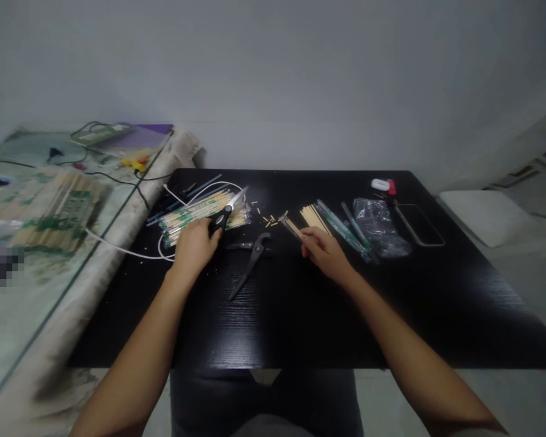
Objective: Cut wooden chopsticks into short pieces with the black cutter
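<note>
My left hand [195, 244] is closed around the black handles of a pair of scissors [228, 210], whose blades point up and to the right. Beneath and beside them lies a pile of chopsticks in green-printed clear wrappers [186, 215]. My right hand [324, 252] pinches a pair of wrapped chopsticks [293, 228], with the wrapper end towards the table's middle. Right behind that hand are bare wooden chopsticks [315, 218] in a bundle. Between my hands rest dark-handled pliers [253, 255], and small cut wooden bits [272, 220] are scattered beyond them.
Right of my right hand lie green-printed empty wrappers [346, 230], a crumpled clear plastic bag [378, 227], a phone [419, 224] and a white case [380, 185]. A white cable [131, 252] crosses the left side. More wrapped chopsticks [59, 209] lie on the glass-topped surface at left.
</note>
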Demonstrator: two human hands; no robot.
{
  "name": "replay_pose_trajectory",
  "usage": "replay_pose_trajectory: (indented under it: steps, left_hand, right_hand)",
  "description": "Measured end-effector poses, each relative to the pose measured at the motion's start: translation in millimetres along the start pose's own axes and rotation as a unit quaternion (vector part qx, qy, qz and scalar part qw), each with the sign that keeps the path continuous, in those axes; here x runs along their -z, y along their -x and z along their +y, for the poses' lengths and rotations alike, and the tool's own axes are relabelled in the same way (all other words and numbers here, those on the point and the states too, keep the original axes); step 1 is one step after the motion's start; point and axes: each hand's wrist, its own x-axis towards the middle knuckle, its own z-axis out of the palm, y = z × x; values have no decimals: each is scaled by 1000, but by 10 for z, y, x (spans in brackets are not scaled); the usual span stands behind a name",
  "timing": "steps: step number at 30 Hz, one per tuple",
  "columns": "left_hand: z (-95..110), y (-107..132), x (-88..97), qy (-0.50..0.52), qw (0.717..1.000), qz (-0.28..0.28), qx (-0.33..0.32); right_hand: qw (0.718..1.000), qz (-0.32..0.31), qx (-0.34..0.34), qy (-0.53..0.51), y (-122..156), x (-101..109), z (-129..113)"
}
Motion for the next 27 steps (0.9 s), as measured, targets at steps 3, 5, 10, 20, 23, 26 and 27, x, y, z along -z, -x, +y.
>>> replay_pose_trajectory:
  steps: [3, 5, 10, 20, 23, 26, 27]
  left_hand:
    - [-58, -8, -14, 2, 999, 19, 38]
    - [-78, -7, -20, 15, 998, 24, 61]
    - [11, 31, -6, 79, 989, 116, 35]
    - [494, 276, -97, 513, 826, -83, -218]
    - [504, 277, -143, 520, 830, -87, -183]
    - [494, 267, -164, 534, 826, -113, -142]
    - [494, 265, -168, 541, 822, -122, -133]
  right_hand:
    - [1000, -28, 1, 14, 10, -38, -5]
    - [999, -42, 0, 21, 20, -62, -5]
    - [996, -86, -17, -14, 50, -109, -41]
    - [969, -201, -89, -115, 97, -153, -96]
    - [961, -218, -108, -131, 94, -147, -86]
    - [958, -224, -118, -137, 96, -144, -100]
    - [957, -226, -119, -138, 99, -144, -107]
